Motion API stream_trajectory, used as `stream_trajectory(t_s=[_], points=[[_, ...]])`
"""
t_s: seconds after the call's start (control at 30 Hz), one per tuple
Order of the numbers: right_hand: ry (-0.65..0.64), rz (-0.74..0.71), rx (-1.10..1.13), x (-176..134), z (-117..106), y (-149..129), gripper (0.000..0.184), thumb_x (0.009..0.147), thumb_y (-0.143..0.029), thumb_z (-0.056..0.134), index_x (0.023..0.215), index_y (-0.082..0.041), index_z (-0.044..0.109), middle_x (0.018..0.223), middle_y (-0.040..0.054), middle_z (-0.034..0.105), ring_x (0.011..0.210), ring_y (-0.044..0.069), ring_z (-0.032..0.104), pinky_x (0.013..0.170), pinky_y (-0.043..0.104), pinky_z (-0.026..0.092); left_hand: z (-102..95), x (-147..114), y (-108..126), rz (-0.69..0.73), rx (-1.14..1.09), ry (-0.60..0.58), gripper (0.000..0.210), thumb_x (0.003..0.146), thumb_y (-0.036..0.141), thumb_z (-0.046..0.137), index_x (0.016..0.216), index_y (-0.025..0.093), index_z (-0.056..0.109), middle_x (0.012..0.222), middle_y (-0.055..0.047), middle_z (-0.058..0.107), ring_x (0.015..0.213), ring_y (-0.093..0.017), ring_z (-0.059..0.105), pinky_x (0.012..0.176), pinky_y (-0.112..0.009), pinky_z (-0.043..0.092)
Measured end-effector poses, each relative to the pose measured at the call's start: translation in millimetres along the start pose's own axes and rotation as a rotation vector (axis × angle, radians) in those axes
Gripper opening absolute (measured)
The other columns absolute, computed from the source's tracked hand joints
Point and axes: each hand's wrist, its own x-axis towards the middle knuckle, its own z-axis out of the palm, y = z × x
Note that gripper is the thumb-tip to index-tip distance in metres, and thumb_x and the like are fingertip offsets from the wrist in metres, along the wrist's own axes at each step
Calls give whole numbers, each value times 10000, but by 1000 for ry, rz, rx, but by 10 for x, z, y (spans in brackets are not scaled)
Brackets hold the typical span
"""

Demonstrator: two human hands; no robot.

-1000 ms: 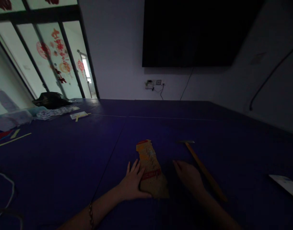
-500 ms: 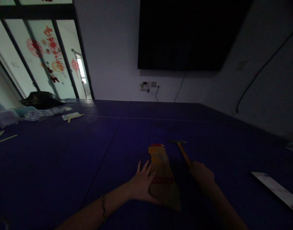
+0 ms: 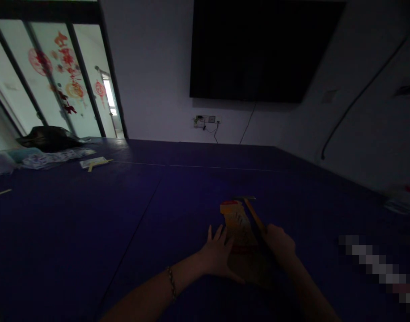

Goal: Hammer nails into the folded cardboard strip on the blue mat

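A torn piece of brown cardboard (image 3: 241, 228) with a red top edge, a yellow patch and a red band lies on the dark blue-purple surface. Several slanted dark marks run along its upper part; the dim light hides what they are. My left hand (image 3: 216, 255) rests on the cardboard's left side, fingers spread. To the right, my right hand (image 3: 281, 243) is wrapped round the wooden handle of a hammer (image 3: 255, 215). The hammer's thin metal head is just beyond the cardboard's top right corner.
The blue-purple surface (image 3: 151, 205) reaches to the wall. A black bag (image 3: 48, 137), papers (image 3: 53, 157) and a white packet with yellow strips (image 3: 94, 163) lie at the far left. A blurred-out flat object (image 3: 375, 264) is at right. A television (image 3: 261, 53) hangs above sockets (image 3: 206, 120).
My left hand and the cardboard have shifted right, closer to the hammer. My right hand still grips the hammer in nearly the same place. The view has turned slightly right.
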Motion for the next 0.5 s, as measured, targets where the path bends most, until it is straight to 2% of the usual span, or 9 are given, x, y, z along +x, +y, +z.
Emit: stream_trajectory(t_s=[0.5], points=[[32,25,-2,27,-6,26,341,824,-263,297,874,-108,597,951,190,634,831,290,635,631,360,479,96,223,30,8,-21,7,1018,617,790,279,1368,127,99,1429,-194,89,1302,-368,-47,970,-623,-53]])
